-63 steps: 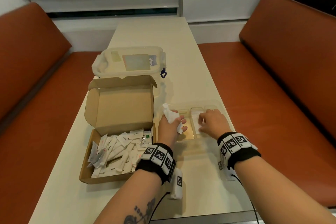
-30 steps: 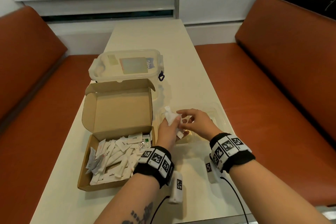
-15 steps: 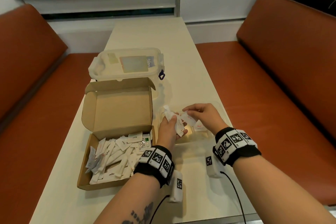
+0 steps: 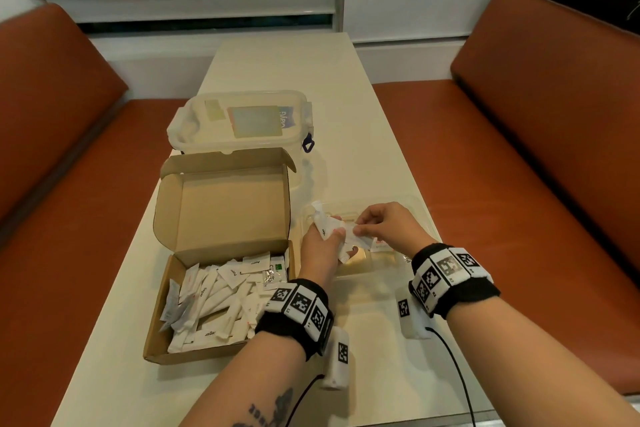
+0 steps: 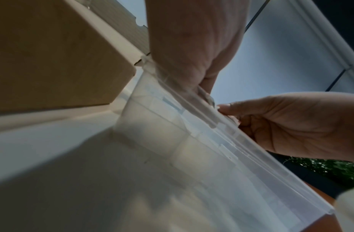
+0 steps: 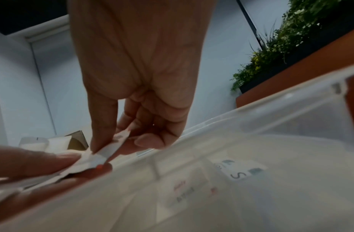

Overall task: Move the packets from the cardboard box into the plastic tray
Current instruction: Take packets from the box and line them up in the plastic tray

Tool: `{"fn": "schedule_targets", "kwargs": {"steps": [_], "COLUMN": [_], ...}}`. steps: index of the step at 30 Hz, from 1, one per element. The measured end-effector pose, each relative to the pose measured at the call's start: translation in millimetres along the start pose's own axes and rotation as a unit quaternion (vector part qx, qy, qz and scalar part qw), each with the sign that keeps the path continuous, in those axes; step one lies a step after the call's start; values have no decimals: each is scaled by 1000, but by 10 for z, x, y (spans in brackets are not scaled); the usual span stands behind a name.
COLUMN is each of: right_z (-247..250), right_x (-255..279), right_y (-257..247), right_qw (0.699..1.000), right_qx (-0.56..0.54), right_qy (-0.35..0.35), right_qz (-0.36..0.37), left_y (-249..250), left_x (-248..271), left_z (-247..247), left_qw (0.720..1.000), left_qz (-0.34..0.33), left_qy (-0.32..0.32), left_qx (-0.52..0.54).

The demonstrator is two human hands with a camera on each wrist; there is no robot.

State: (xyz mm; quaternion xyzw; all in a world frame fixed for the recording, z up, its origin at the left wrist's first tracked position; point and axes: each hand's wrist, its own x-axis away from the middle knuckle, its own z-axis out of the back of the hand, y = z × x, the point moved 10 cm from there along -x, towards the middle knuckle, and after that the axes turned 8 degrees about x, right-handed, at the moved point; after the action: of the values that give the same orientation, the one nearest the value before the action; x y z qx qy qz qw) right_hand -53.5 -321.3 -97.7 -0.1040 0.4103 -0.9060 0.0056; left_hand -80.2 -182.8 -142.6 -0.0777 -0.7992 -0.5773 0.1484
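An open cardboard box [image 4: 221,191] sits on the left of the table with several white packets [image 4: 214,302] in its base. Right of it is the clear plastic tray [image 4: 420,210], which holds a few packets [image 6: 184,191]. My left hand [image 4: 332,230] hovers over the tray's left end and grips a bunch of packets [image 4: 320,218]. My right hand [image 4: 358,227] is just beside it, thumb and forefinger pinching one white packet [image 6: 112,146] that also touches the left hand's fingers [image 6: 33,161]. The tray's wall [image 5: 192,141] runs under both hands.
A lidded clear plastic container [image 4: 242,125] stands behind the box's raised lid. Orange benches [image 4: 519,166] flank the narrow table [image 4: 294,62]. Wrist cables [image 4: 453,367] trail toward the table's near edge. A plant [image 6: 281,47] stands at the far right.
My right hand left the tray's right side, came over to the left hand's bunch and now pinches a packet beside it. The left hand has stayed over the tray's left end.
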Motion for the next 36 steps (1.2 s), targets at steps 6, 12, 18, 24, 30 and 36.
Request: {"fn": "schedule_targets", "kwargs": {"steps": [6,12,18,24,30,36], "right_z": [194,69,120,177,421,332], "right_x": [28,74,-44,-71,74,123], "right_y": [51,92,-246,-188,203,354], "right_qw": [984,973,999,999,996,971], "right_qx": [-144,-199,13,41,6,217], "right_qy": [103,115,35,-1,72,82], "right_qz": [-11,-32,39,11,-46,-56], "left_y": [13,53,16,23,26,17], "left_x": [13,35,32,24,32,29], "left_z": [-23,-62,-107,-21,-3,-26], "left_qw": [1000,998,997,1000,996,994], "left_qz": [-5,-22,-8,4,8,16], "left_qy": [-11,-29,-35,-6,12,7], "left_qx": [-14,-52,-69,-11,86,104]}}
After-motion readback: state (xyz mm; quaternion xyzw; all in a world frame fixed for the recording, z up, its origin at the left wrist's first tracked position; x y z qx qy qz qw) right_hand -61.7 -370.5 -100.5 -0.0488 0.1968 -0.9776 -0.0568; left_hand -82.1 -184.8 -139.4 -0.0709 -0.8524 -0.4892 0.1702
